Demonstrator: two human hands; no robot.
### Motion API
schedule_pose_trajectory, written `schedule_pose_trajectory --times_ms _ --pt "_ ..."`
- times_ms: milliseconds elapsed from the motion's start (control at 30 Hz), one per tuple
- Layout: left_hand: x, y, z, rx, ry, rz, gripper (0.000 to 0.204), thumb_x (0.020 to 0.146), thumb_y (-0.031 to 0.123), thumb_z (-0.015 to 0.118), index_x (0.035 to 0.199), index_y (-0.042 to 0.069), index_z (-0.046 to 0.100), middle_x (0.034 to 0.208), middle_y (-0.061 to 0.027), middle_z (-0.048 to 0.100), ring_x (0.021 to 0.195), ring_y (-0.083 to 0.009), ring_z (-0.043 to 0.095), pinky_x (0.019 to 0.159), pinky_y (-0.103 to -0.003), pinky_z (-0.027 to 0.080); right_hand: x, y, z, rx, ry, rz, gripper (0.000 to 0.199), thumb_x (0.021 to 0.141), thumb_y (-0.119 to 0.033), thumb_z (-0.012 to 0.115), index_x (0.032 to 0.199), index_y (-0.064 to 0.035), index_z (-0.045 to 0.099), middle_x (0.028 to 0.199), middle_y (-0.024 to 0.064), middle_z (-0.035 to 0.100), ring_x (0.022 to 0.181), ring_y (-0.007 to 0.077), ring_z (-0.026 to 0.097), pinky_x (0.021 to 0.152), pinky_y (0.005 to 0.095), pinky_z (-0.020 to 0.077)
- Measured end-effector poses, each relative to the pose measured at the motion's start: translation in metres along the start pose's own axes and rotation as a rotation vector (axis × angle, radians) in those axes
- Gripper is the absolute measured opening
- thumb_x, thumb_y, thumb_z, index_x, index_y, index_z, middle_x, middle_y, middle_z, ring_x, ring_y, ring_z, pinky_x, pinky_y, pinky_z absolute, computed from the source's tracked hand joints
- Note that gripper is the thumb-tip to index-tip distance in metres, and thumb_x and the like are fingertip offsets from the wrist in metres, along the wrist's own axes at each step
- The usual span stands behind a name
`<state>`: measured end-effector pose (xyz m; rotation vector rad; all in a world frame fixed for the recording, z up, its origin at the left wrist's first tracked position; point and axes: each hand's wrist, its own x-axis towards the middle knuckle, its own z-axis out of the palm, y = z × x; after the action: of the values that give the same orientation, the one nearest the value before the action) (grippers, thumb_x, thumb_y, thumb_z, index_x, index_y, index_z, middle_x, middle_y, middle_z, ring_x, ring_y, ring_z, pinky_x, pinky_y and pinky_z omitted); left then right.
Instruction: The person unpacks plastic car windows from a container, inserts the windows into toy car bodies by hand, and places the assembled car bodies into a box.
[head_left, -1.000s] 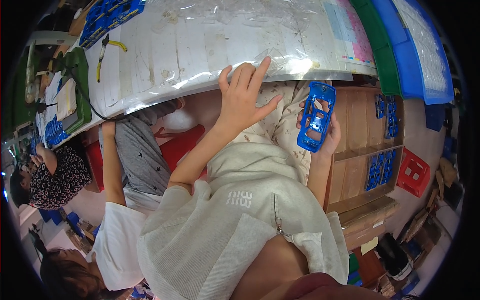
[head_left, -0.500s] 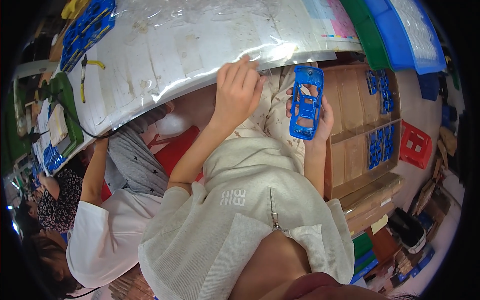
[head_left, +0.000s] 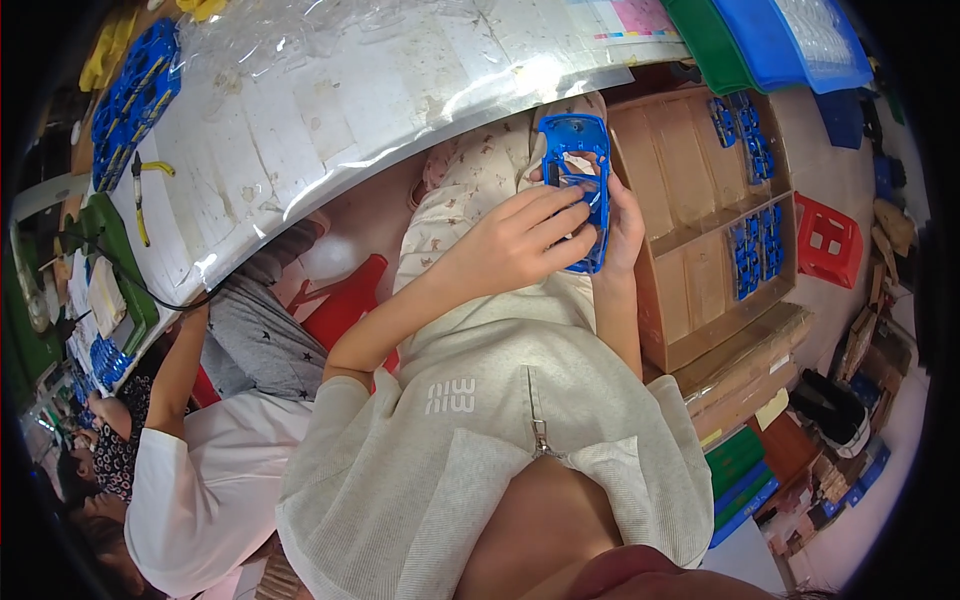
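A blue plastic toy car body [head_left: 577, 160] is held over my lap, below the edge of the foil-covered table [head_left: 330, 110]. My right hand [head_left: 625, 222] grips its right side from underneath. My left hand [head_left: 520, 240] lies across the shell's lower half, fingers pressing on its inner side. Both hands touch the same part.
A cardboard box [head_left: 700, 240] with dividers holds several blue parts at my right, next to a red stool [head_left: 828, 240]. Blue parts [head_left: 130, 100] and yellow-handled cutters [head_left: 140, 195] lie on the table. A person in a white top [head_left: 200, 470] sits at my left. Blue and green trays [head_left: 770, 35] sit top right.
My left hand left the table edge and came down onto the car body. My right hand brought the shell in closer over my lap.
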<state>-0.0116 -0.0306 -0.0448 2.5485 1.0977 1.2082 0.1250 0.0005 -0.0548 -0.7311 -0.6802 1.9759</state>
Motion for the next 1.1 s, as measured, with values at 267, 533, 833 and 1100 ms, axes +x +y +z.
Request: schedule_pose_trajectory --times_ms 267,533,833,1100 --pt "-0.0005 0.0026 0.0065 -0.033 0.046 -0.046 0.025 0.061 0.007 0.062 0.086 0.006 0.061 0.096 -0.0079 0.06 0.097 -0.0223 0.058 0.081 -0.036 0.046 -0.002 -0.0033 0.0009 0.058 0.015 -0.012 0.043 0.088 -0.032 0.031 0.117 -0.0007 0.038 0.103 0.0277 0.053 0.092 0.0294 0.057 0.084 0.0364 0.0451" --pt "-0.0009 0.0042 0.0081 -0.101 0.042 -0.11 0.026 0.063 0.007 0.063 0.089 0.006 0.063 0.096 -0.0079 0.061 0.096 -0.021 0.058 0.084 -0.035 0.044 -0.0007 -0.0005 -0.0021 0.053 0.031 -0.018 0.047 0.088 -0.034 0.029 0.116 0.0017 0.04 0.104 0.0289 0.052 0.093 0.0315 0.056 0.084 0.0381 0.0451" --pt "-0.0007 0.0017 0.0054 0.029 -0.007 -0.037 0.027 0.064 0.005 0.061 0.09 0.006 0.062 0.096 -0.0069 0.06 0.096 -0.0201 0.057 0.085 -0.036 0.043 -0.0018 -0.0054 -0.0023 0.019 0.028 -0.011 0.043 0.087 -0.033 0.034 0.114 -0.0008 0.042 0.106 0.0215 0.054 0.094 0.0253 0.056 0.083 0.0322 0.0448" --pt "0.0043 0.0058 0.0049 0.153 0.056 -0.153 0.025 0.068 0.007 0.06 0.093 0.008 0.061 0.097 -0.0062 0.06 0.096 -0.0183 0.057 0.089 -0.038 0.039 -0.0059 -0.0089 0.0004 -0.119 0.069 -0.042 0.038 0.087 -0.028 0.038 0.114 -0.0018 0.043 0.101 0.0085 0.054 0.09 0.0131 0.052 0.079 0.0234 0.0415"
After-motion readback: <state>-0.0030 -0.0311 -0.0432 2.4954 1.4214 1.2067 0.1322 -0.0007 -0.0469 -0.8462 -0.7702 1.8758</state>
